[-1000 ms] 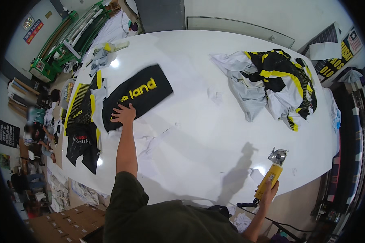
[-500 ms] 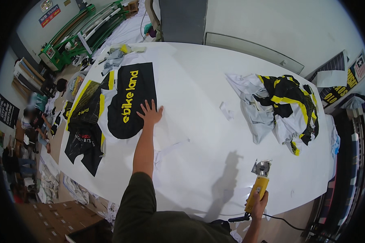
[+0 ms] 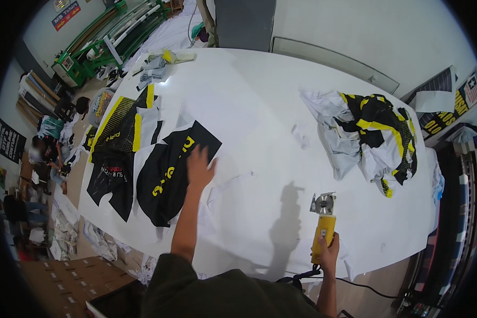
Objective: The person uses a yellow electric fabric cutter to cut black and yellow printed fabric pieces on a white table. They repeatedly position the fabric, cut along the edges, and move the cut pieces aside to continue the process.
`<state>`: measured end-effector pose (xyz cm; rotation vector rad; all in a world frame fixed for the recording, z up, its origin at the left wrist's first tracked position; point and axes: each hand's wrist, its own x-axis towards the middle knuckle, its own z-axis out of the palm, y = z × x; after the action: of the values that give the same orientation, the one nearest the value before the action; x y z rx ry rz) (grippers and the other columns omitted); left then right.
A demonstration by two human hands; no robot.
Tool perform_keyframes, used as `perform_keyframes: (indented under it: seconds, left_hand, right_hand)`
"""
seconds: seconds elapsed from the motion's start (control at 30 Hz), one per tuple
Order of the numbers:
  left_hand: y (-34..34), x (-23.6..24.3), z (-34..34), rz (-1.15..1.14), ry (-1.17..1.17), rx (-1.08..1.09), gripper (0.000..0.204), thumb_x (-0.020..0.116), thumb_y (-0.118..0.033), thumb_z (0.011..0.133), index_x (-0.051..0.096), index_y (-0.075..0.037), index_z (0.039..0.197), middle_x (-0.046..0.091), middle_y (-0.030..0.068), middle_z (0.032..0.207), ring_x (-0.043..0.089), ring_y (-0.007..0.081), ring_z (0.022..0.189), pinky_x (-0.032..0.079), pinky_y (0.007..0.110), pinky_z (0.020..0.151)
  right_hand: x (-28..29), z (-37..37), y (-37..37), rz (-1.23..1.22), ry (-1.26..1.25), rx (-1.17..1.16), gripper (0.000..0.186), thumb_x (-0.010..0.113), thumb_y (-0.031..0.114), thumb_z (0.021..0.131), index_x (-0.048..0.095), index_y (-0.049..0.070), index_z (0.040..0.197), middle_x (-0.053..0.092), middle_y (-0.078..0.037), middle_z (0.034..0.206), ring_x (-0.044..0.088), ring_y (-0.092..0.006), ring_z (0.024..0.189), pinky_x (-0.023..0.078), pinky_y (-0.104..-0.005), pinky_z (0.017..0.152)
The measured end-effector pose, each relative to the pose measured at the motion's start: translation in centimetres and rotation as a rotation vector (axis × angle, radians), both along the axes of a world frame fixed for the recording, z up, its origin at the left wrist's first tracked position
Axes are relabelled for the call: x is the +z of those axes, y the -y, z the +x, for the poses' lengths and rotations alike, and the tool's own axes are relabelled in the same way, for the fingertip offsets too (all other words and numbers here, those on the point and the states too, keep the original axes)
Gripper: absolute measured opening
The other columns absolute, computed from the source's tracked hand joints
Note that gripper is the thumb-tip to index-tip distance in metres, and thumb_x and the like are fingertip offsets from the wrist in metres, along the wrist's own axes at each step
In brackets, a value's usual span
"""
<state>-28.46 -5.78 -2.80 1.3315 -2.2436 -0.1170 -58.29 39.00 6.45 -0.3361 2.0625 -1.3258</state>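
Observation:
On the white table [image 3: 249,95] a black fabric panel [image 3: 159,196] with yellow lettering lies askew. My left hand [image 3: 200,168] is over its right part, fingers spread, slightly blurred, partly covering the lettering. More black, yellow and white cut pieces [image 3: 114,183] lie just to the left of it. My right hand [image 3: 328,245] grips a yellow electric rotary cutter [image 3: 324,225], its round metal blade head pointing away from me, at the table's near right.
A crumpled pile of white, black and yellow fabric [image 3: 376,138] lies at the right; grey scraps [image 3: 153,69] at the back left. A cord trails from the cutter. Beyond the table are a green machine [image 3: 71,69], seated people [image 3: 50,159] and cardboard boxes [image 3: 58,281].
The black panel has been turned from diagonal to upright, then shifted toward me and skewed under my left hand. My right hand with the cutter has moved slightly leftward. The view has shifted.

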Motion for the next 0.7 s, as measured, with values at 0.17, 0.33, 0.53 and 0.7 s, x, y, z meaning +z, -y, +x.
perform_keyframes:
  seconds: [0.17, 0.33, 0.53, 0.7]
  left_hand:
    - [2.8, -4.7, -12.7, 0.144, 0.247, -0.033, 0.082, 0.045, -0.068, 0.100, 0.041, -0.015, 0.162, 0.026, 0.0181, 0.171, 0.021, 0.0468, 0.157, 0.015, 0.076, 0.119]
    - [-8.8, -6.0, -15.3, 0.095, 0.202, -0.338, 0.080, 0.049, -0.066, 0.099, 0.043, -0.016, 0.161, 0.030, 0.0167, 0.170, 0.022, 0.0454, 0.157, 0.011, 0.075, 0.119]
    - [-24.5, -2.7, -4.1, 0.265, 0.108, -0.304, 0.071, 0.059, -0.050, 0.100, 0.047, -0.009, 0.156, 0.031, 0.0226, 0.168, 0.024, 0.0455, 0.156, 0.012, 0.074, 0.121]
    - [-33.9, -0.6, 13.0, 0.458, 0.193, -0.319, 0.062, 0.065, -0.040, 0.098, 0.052, -0.007, 0.149, 0.031, 0.0248, 0.165, 0.024, 0.0468, 0.155, 0.018, 0.070, 0.121]
  right_hand:
    - [2.8, 2.0, -0.6, -0.011, -0.011, 0.017, 0.047, 0.067, 0.018, 0.096, 0.045, -0.004, 0.131, 0.063, -0.015, 0.096, 0.067, -0.0205, 0.067, 0.060, -0.0366, 0.054]
    - [2.3, 3.1, -3.2, -0.048, -0.088, 0.015, 0.038, 0.065, 0.022, 0.098, 0.047, 0.000, 0.124, 0.062, -0.013, 0.090, 0.066, -0.0201, 0.062, 0.058, -0.0355, 0.051]
    - [1.8, 4.9, -5.0, -0.004, -0.012, -0.059, 0.043, 0.069, 0.018, 0.096, 0.049, -0.004, 0.127, 0.065, -0.014, 0.097, 0.067, -0.0197, 0.075, 0.059, -0.0352, 0.063]
    - [-0.1, 7.1, -5.3, 0.069, -0.077, -0.013, 0.042, 0.070, 0.017, 0.095, 0.051, -0.005, 0.126, 0.066, -0.015, 0.098, 0.066, -0.0189, 0.082, 0.056, -0.0344, 0.071]
